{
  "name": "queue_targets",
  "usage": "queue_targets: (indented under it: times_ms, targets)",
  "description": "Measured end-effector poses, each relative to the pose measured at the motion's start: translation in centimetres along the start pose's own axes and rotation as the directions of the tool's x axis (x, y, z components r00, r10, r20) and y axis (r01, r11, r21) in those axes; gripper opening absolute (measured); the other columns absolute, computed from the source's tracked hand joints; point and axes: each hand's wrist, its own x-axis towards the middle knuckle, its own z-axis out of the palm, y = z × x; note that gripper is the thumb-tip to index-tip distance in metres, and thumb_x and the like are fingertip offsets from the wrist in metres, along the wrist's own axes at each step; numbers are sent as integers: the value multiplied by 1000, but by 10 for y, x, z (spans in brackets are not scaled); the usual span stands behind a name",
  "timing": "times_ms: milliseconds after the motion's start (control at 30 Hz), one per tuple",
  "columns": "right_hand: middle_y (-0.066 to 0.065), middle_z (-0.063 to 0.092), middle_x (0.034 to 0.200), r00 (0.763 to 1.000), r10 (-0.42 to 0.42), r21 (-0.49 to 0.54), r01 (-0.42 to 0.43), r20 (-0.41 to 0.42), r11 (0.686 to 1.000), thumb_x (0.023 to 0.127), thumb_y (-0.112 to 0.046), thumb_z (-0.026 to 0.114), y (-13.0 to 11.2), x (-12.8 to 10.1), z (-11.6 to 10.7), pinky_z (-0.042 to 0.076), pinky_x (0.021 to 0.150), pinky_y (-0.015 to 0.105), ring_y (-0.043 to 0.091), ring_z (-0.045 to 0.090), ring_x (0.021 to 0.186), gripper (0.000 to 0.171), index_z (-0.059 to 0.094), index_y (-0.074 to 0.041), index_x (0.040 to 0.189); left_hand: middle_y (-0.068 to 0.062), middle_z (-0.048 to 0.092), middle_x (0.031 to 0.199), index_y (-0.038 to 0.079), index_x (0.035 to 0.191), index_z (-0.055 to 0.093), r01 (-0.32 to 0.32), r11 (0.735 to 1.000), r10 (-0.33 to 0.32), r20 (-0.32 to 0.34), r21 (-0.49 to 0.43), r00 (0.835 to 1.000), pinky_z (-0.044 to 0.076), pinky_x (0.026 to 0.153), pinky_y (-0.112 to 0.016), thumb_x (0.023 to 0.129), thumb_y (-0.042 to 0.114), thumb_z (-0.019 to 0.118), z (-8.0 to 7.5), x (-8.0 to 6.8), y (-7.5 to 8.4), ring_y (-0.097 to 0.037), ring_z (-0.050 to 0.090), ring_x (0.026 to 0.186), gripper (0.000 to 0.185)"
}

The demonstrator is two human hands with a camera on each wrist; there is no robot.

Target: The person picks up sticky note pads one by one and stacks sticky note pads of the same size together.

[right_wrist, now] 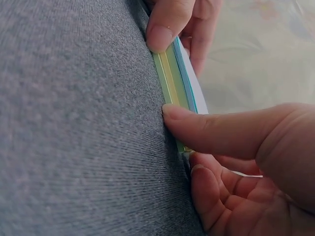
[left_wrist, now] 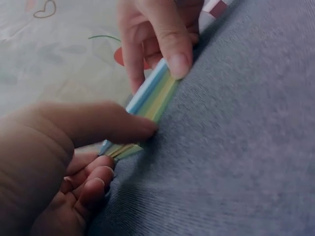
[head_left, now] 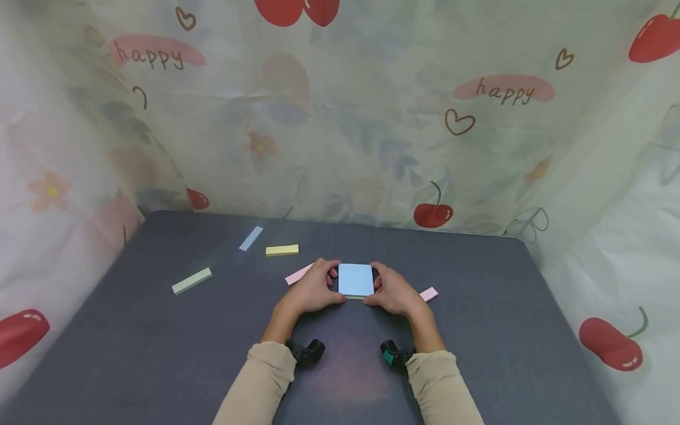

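A square stack of sticky notes (head_left: 356,279), pale blue on top, lies flat at the middle of the table. Its side shows blue, green and yellow layers in both wrist views. My left hand (head_left: 317,287) grips the left side, thumb at the near corner and fingers along the far part. On the opposite side my right hand (head_left: 393,290) holds it the same way. In the left wrist view the layers of the stack (left_wrist: 156,98) look slightly fanned near the left fingers. Partly hidden behind the left hand is a pink strip (head_left: 297,274); another pink strip (head_left: 429,294) sits beside the right wrist.
Toward the back left lie a light blue strip (head_left: 251,238), a yellow strip (head_left: 282,251) and a pale green strip (head_left: 192,281). The dark grey table (head_left: 159,354) ends at a printed curtain (head_left: 340,159) behind and at both sides.
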Motion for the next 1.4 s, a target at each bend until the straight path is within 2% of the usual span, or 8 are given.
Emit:
queue_targets:
  times_ms: [167,300,467,733,933,1200,1400]
  targets:
    - [10,63,100,1000,22,6,-22,6,1000,82,-18,85,1,2,0,47,76,33,19,56,82,87,37,1,152,-7,54,111,-1,147,48,-20,999,20,-8,35,1000,46,86,-33,77,19,81,2,1,-1,-15,51,93,80]
    - [9,62,100,999,51,31,-51,17,998,81,-18,85,0,3,-2,45,75,31,19,55,81,89,37,-2,153,-7,54,111,-1,147,49,-17,1000,17,-7,23,1000,46,84,-32,76,19,83,1,1,-1,-15,51,91,81]
    - [8,61,96,999,42,33,-43,30,999,81,-17,85,-2,3,-6,43,73,30,19,54,79,90,36,-4,155,-8,54,111,0,147,49,-9,1000,9,0,2,1000,45,84,-32,77,20,86,-2,0,0,-15,51,91,82]
    - [7,60,93,999,19,-22,-18,38,1000,79,-19,84,-4,5,-7,42,70,30,19,54,78,80,45,-6,148,-7,53,113,0,149,47,-1,1000,1,16,6,1000,45,86,-33,79,21,85,-2,-1,0,-16,50,94,82]
    - [8,61,93,999,27,-15,-27,40,1000,79,-19,85,-4,6,-6,42,70,31,20,54,78,80,45,-7,148,-7,53,115,2,150,46,14,1000,-14,24,8,1000,45,87,-33,80,21,85,-3,-2,2,-16,51,96,83]
    - [8,62,98,997,63,4,-63,34,998,78,-19,87,-3,3,-8,44,76,32,20,55,82,93,37,-7,155,-9,52,119,0,153,41,14,999,-16,44,47,999,47,89,-36,80,25,86,-4,-3,9,-17,53,99,89]
    - [9,65,104,997,49,-35,-47,60,998,79,-27,88,-11,-3,-15,48,84,37,19,58,87,103,28,-6,160,-9,56,124,1,155,38,32,998,-33,32,51,999,51,88,-34,78,27,89,-12,-9,12,-15,57,96,95]
